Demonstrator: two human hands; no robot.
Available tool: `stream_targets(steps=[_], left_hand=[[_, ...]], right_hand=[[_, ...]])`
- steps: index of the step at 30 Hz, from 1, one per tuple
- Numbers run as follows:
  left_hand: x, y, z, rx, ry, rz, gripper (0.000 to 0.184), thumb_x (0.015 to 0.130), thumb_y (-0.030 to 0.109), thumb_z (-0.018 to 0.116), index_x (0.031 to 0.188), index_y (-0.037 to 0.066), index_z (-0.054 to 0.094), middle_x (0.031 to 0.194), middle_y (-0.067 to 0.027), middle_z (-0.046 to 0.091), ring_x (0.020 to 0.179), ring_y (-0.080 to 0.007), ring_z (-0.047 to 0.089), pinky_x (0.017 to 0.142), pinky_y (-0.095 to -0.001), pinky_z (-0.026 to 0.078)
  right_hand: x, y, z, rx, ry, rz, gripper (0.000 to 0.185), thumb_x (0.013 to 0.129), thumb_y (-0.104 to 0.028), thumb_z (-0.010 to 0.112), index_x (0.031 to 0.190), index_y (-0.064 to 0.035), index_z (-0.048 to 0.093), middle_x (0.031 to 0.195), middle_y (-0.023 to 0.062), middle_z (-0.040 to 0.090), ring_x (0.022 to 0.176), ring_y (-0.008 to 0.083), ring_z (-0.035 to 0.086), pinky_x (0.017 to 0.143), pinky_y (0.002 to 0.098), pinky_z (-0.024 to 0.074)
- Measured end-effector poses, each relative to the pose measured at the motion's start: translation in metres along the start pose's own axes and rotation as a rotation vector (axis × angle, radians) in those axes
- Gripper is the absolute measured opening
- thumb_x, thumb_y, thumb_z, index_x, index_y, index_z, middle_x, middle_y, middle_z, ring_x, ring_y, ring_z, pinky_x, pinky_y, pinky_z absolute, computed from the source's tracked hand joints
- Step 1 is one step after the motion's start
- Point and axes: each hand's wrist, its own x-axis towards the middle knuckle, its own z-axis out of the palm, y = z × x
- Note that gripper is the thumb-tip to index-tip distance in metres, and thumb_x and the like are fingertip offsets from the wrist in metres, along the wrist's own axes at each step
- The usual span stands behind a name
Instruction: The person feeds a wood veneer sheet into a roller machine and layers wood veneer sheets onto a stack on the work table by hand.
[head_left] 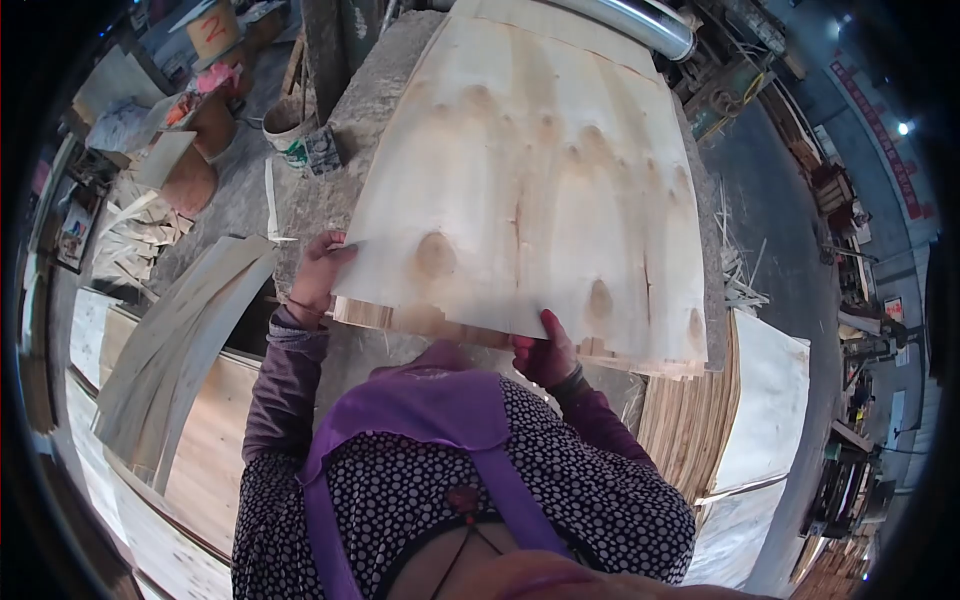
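A broad sheet of wood veneer (540,200), pale with brown knots and a few cracks, lies in front of me on top of a stack. Its left edge near the front corner is pinched in my left hand (318,272), thumb on top. My right hand (546,352) is closed on the front edge near the middle, thumb above and the other fingers curled underneath, partly hidden. Below the top sheet, the uneven edges of more veneer sheets (400,318) show between my hands.
A shiny metal roller (640,22) crosses the far end of the sheet. Stacked veneer stands at right (770,400) and left (215,430), with loose strips (190,340) over the left stack. A bucket (288,130) and round wooden stools (190,175) are at upper left.
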Motion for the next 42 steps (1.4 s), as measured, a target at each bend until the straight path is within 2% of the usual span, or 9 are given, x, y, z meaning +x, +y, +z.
stream_targets(steps=[3, 7, 10, 14, 20, 24, 27, 34, 42], left_hand=[[0.005, -0.013, -0.014, -0.089, 0.061, -0.001, 0.017, 0.081, 0.007, 0.057, 0.098, 0.005, 0.054, 0.083, -0.0044, 0.06, 0.068, -0.0123, 0.059, 0.059, -0.0247, 0.048], [-0.003, -0.015, -0.015, -0.03, 0.147, -0.073, 0.018, 0.085, 0.016, 0.054, 0.101, 0.007, 0.055, 0.085, -0.0024, 0.062, 0.068, -0.0108, 0.059, 0.06, -0.023, 0.046], [-0.004, -0.025, -0.016, -0.009, 0.202, -0.151, 0.019, 0.086, 0.022, 0.055, 0.103, 0.012, 0.057, 0.084, -0.0012, 0.063, 0.072, -0.0104, 0.06, 0.061, -0.0236, 0.045], [-0.007, -0.042, -0.022, 0.016, 0.226, -0.166, 0.022, 0.087, 0.026, 0.055, 0.105, 0.013, 0.056, 0.086, -0.0026, 0.064, 0.074, -0.0115, 0.061, 0.061, -0.0241, 0.045], [-0.023, -0.062, -0.027, 0.132, 0.295, -0.188, 0.027, 0.086, 0.025, 0.054, 0.109, 0.01, 0.055, 0.088, -0.0013, 0.062, 0.076, -0.0105, 0.058, 0.064, -0.0242, 0.043], [-0.019, -0.09, -0.04, 0.269, 0.343, -0.141, 0.036, 0.081, 0.024, 0.059, 0.111, 0.005, 0.057, 0.087, -0.0028, 0.062, 0.071, -0.0113, 0.056, 0.061, -0.0252, 0.043], [0.005, -0.15, -0.071, 0.584, 0.392, 0.045, 0.05, 0.073, 0.027, 0.065, 0.115, 0.002, 0.055, 0.091, -0.012, 0.063, 0.081, -0.0236, 0.06, 0.069, -0.032, 0.047], [0.018, -0.143, -0.057, 0.943, 0.225, 0.021, 0.051, 0.07, 0.025, 0.066, 0.114, 0.001, 0.053, 0.091, -0.0196, 0.063, 0.09, -0.0369, 0.06, 0.076, -0.0371, 0.048], [0.014, -0.083, -0.048, 0.685, 0.234, 0.195, 0.028, 0.073, 0.01, 0.064, 0.097, 0.0, 0.055, 0.081, -0.0084, 0.062, 0.074, -0.0151, 0.059, 0.065, -0.0285, 0.046]], right_hand=[[0.003, -0.02, -0.005, -0.255, -0.013, -0.018, 0.051, 0.087, -0.049, 0.045, 0.112, -0.0043, 0.052, 0.083, 0.0098, 0.061, 0.064, 0.019, 0.055, 0.056, 0.031, 0.0458], [0.007, -0.028, 0.001, -0.947, -0.184, -0.624, 0.035, 0.092, -0.032, 0.045, 0.122, -0.0149, 0.047, 0.081, 0.0094, 0.059, 0.06, 0.0177, 0.054, 0.056, 0.0308, 0.0464], [0.055, -0.061, -0.02, -0.148, 0.128, -0.061, 0.033, 0.093, -0.023, 0.046, 0.126, -0.0215, 0.045, 0.081, 0.009, 0.059, 0.056, 0.017, 0.054, 0.054, 0.0311, 0.0473], [0.126, -0.117, -0.039, -0.016, 0.131, 0.125, 0.034, 0.086, -0.035, 0.055, 0.118, -0.0221, 0.051, 0.081, 0.0116, 0.061, 0.058, 0.0194, 0.056, 0.051, 0.0325, 0.0473], [0.192, -0.17, -0.023, -0.12, 0.121, -0.194, 0.036, 0.084, -0.037, 0.057, 0.109, -0.0111, 0.054, 0.079, 0.0112, 0.065, 0.063, 0.0184, 0.061, 0.052, 0.0345, 0.0481], [0.25, -0.199, -0.049, 0.11, 0.124, -0.199, 0.04, 0.084, -0.035, 0.057, 0.11, -0.006, 0.05, 0.1, 0.0112, 0.061, 0.085, 0.022, 0.06, 0.073, 0.0399, 0.0487], [0.244, -0.182, -0.022, 0.044, 0.1, -0.343, 0.038, 0.083, -0.033, 0.058, 0.108, -0.0055, 0.05, 0.115, 0.012, 0.055, 0.112, 0.0265, 0.049, 0.095, 0.0442, 0.0388], [0.161, -0.103, -0.03, -0.139, -0.049, -0.23, 0.039, 0.086, -0.032, 0.054, 0.117, -0.0089, 0.05, 0.117, 0.0107, 0.055, 0.11, 0.0255, 0.05, 0.094, 0.0424, 0.0394], [0.033, -0.002, -0.034, -0.053, -0.239, 0.358, 0.043, 0.09, -0.041, 0.045, 0.119, -0.0098, 0.052, 0.107, 0.0082, 0.061, 0.091, 0.0206, 0.06, 0.078, 0.0331, 0.0474]])
